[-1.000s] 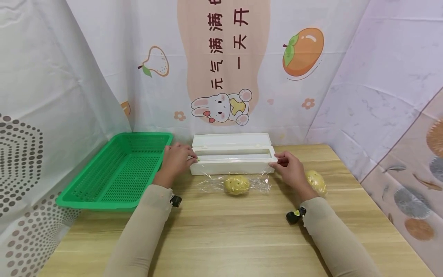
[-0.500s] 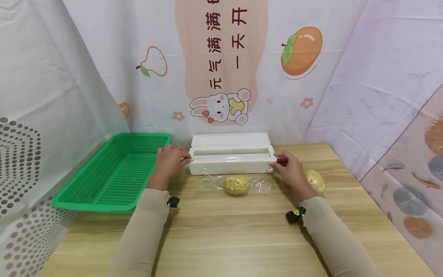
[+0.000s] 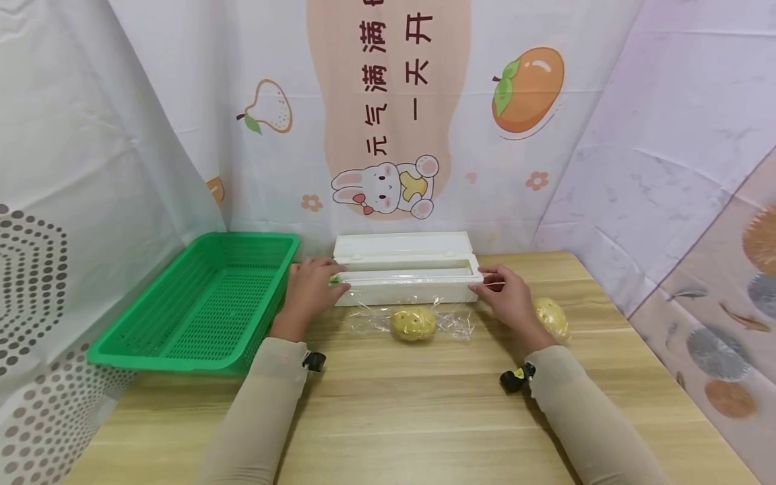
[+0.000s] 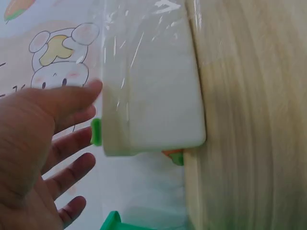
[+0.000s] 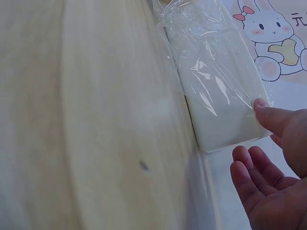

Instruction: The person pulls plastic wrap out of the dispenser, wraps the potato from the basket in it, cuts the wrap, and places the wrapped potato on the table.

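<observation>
A white cling film dispenser (image 3: 400, 294) stands at the back of the table with its lid tipped back. Its film hangs over the front and reaches a potato (image 3: 413, 323) lying just before it. At the dispenser's left end, my left hand (image 3: 310, 289) has its fingers spread and thumb apart, beside the green slide cutter (image 4: 96, 132). My right hand (image 3: 506, 293) holds the right end, its thumb (image 5: 271, 117) on the film-covered edge; some of its other fingers sit off the end. Partly behind that forearm lies a second potato (image 3: 552, 318), wrapped in film.
On the left stands a green plastic basket (image 3: 176, 368), its rim close to my left hand. A printed cloth (image 3: 273, 168) hangs directly behind the dispenser. The wooden table (image 3: 400, 417) ends at a slanting edge on the right.
My left hand was pinching at the dispenser's left end and drew slightly left; now it is back right with its fingers spread. My right hand has stayed at the right end.
</observation>
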The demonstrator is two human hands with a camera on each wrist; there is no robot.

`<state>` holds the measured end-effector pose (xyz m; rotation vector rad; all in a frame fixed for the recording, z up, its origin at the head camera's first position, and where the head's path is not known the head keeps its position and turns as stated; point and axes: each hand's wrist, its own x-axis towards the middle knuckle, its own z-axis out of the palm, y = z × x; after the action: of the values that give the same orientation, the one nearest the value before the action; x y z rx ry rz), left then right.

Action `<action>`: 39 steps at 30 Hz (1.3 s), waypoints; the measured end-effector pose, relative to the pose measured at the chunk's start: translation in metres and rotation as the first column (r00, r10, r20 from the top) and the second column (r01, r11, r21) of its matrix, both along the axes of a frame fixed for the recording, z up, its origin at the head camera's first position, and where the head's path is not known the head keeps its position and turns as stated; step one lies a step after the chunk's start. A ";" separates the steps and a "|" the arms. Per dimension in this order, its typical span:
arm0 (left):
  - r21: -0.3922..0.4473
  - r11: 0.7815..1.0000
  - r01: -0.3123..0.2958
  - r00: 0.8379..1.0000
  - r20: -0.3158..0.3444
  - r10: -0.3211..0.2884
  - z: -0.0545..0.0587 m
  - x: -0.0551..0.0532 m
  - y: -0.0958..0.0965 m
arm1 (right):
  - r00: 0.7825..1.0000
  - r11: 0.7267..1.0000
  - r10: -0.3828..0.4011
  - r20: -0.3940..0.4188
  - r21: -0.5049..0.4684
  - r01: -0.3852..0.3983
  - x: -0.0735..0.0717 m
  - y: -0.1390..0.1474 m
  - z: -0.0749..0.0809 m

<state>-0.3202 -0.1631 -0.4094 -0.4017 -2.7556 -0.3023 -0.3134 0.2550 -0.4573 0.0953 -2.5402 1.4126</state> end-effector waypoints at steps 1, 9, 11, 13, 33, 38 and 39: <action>0.006 1.000 0.000 1.000 -0.006 0.000 -0.001 0.000 0.001 | 1.000 1.000 0.003 0.000 0.001 -0.003 0.000 0.000 0.000; 0.025 1.000 0.000 1.000 -0.030 0.001 -0.003 0.001 0.007 | 0.999 0.999 0.021 -0.036 -0.028 -0.022 0.001 -0.001 0.001; 0.015 1.000 -0.003 0.999 -0.034 0.003 -0.004 0.001 0.007 | 0.998 0.999 0.028 -0.053 -0.019 -0.029 0.001 -0.002 0.002; 0.005 1.000 -0.004 0.999 -0.039 0.004 -0.004 0.001 0.007 | 0.997 1.000 0.027 -0.067 -0.010 -0.028 0.002 -0.003 0.002; 0.013 0.993 0.114 0.992 -0.060 -0.113 -0.002 0.012 0.000 | 0.993 0.993 0.057 -0.104 0.105 -0.046 0.012 0.004 0.019; 0.006 0.989 0.148 0.987 -0.058 -0.148 0.002 0.018 -0.002 | 0.992 0.990 0.117 -0.056 0.088 -0.112 0.017 0.012 0.021; 0.005 0.988 0.151 0.987 -0.055 -0.151 0.002 0.020 -0.002 | 0.991 0.989 0.129 -0.041 0.085 -0.125 0.018 0.013 0.022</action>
<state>-0.3003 -0.1653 -0.4070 -0.6089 -2.6747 -0.3363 -0.2952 0.2677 -0.4356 0.3055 -2.5941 1.3325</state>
